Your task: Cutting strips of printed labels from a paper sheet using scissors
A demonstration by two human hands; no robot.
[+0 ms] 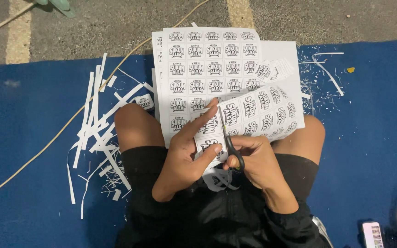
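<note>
My left hand (187,154) pinches a white sheet of printed labels (260,110) over my lap, thumb and fingers on its lower left corner. My right hand (258,163) grips black-handled scissors (232,149), whose blades point up into the sheet's edge between two rows of labels. A stack of full label sheets (207,64) lies on the blue mat past my knees. One cut label (144,101) rests by my left knee.
Long white paper strips (99,124) pile on the blue mat (28,138) to the left. Small scraps (320,78) scatter at right. A tan cord (60,131) runs diagonally across the mat. A phone (373,234) lies at the bottom right.
</note>
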